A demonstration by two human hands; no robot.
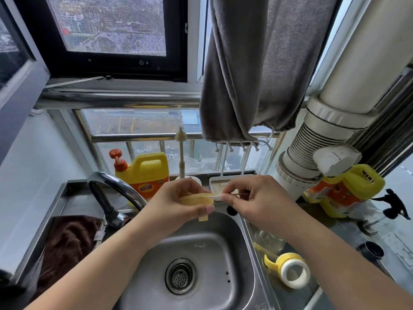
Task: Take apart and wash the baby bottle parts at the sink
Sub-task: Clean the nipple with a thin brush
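Observation:
Above the steel sink [243, 240], my left hand [178, 203] grips a soft yellowish silicone bottle part [196, 199], its lower end poking out below my fingers. My right hand [252, 195] pinches a thin pale straw-like piece [218, 196] at that part's right edge. On the counter to the right lie the yellow bottle collar with a white ring [289, 270] and the clear glass bottle body [271, 240].
The faucet [111, 193] arches at the left over a brown cloth [67, 242]. Yellow detergent jugs stand behind the sink [149, 173] and at the right [344, 191]. A bottle brush [181, 151], a white tray [220, 182] and a grey towel [250, 68] are behind.

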